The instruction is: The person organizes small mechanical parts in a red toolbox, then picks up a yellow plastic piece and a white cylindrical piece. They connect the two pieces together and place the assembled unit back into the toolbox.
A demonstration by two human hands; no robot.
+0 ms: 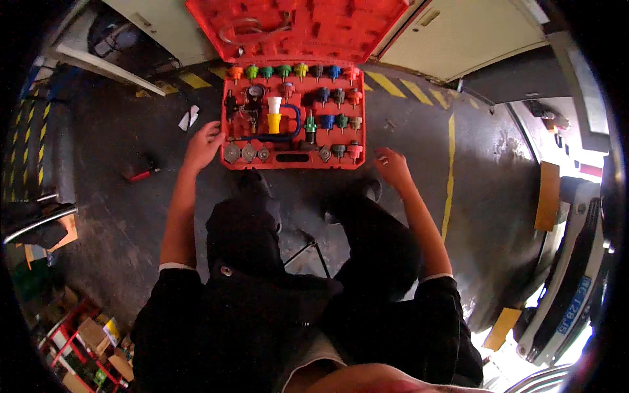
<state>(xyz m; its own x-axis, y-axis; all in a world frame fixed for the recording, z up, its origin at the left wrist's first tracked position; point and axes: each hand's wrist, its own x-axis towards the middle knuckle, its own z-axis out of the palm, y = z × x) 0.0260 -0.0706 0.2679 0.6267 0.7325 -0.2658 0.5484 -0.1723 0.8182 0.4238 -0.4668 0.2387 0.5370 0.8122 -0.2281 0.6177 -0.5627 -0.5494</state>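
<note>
A red tool case (pixel 262 162) lies open on the floor in front of me, its lid (pixel 308 33) folded back on the far side. Several coloured adapters (pixel 301 71) sit in its slots, with a round gauge (pixel 255 92), a yellow-and-white funnel-like piece (pixel 274 118), a blue hose (pixel 299 121) and metal caps (pixel 248 152). My left hand (pixel 204 145) is at the case's left edge, fingers apart and fingertips at the rim. Just off the right edge is my right hand (pixel 392 166), its fingers loosely bent and nothing visible in them.
Cream cabinets (pixel 468 39) stand behind the case. A white scrap (pixel 189 118) and a red-handled item (pixel 139 175) lie on the floor to the left. A car's front end (pixel 557 281) is at the far right. Boxes on a red rack (pixel 92 334) fill the lower left.
</note>
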